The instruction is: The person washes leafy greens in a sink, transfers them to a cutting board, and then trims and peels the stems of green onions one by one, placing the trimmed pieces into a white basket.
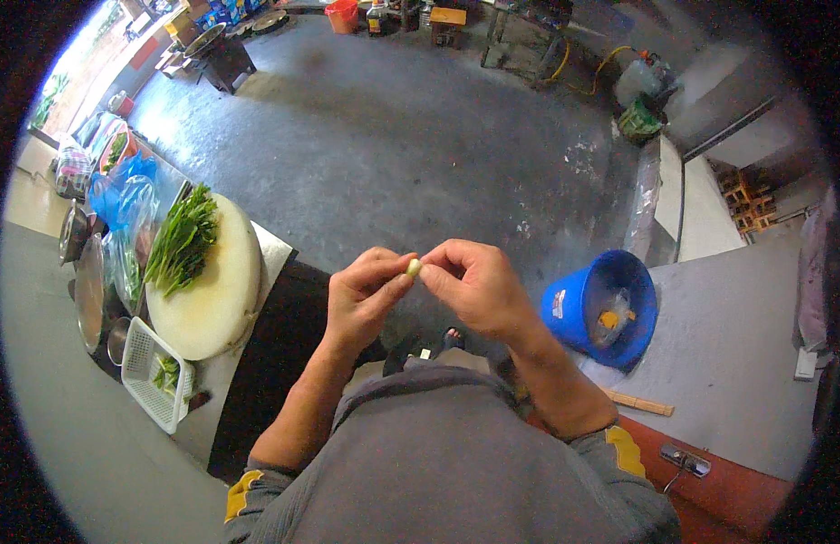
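Note:
Between the fingertips of both hands is a small pale garlic clove [414, 267], held in front of my body. My left hand [370, 288] pinches it from the left with thumb and forefinger. From the right, my right hand [472, 283] grips it with thumb and fingertips, its other fingers curled in. To the left, a bunch of leafy greens [186, 238] lies on a thick round chopping board [225, 304]. A white plastic basket [150, 385] with some green leaves in it stands at the board's near side.
A blue bucket [565, 308] with a clear plastic bag inside stands to my right. Blue and clear plastic bags [121, 204] and metal bowls [73, 231] crowd the counter's left side. At the far edge of the grey floor [393, 127] are an orange-red bucket [342, 16] and a wooden stool [448, 18].

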The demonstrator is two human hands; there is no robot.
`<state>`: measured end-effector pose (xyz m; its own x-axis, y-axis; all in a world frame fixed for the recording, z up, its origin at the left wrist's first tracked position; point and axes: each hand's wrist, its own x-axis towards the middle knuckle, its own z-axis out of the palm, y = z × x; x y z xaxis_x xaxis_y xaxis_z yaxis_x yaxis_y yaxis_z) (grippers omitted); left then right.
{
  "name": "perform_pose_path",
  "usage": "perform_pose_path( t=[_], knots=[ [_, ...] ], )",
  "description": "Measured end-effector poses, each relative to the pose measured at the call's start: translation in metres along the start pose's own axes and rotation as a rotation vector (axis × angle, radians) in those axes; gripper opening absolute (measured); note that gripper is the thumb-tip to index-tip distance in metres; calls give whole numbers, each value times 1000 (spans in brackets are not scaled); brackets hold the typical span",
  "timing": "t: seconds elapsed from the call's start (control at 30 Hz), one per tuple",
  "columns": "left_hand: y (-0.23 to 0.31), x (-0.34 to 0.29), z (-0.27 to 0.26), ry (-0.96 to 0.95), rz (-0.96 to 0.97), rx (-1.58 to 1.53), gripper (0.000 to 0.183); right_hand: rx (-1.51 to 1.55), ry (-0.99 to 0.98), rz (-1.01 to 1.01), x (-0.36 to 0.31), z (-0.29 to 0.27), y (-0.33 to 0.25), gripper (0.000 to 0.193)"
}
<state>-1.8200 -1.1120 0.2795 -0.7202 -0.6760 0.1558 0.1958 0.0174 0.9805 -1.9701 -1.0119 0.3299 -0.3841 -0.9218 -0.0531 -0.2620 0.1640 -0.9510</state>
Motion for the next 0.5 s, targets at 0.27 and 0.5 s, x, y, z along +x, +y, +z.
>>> perform_pose_path(
  t=[0.27, 0.5],
  knots=[
    [11, 1, -9, -8, 81, 90, 18, 213, 32, 54, 5, 17, 1, 14],
    [3, 1, -3, 73, -108, -281, 20, 292, 84, -24, 4, 29, -4, 12]
  ],
)
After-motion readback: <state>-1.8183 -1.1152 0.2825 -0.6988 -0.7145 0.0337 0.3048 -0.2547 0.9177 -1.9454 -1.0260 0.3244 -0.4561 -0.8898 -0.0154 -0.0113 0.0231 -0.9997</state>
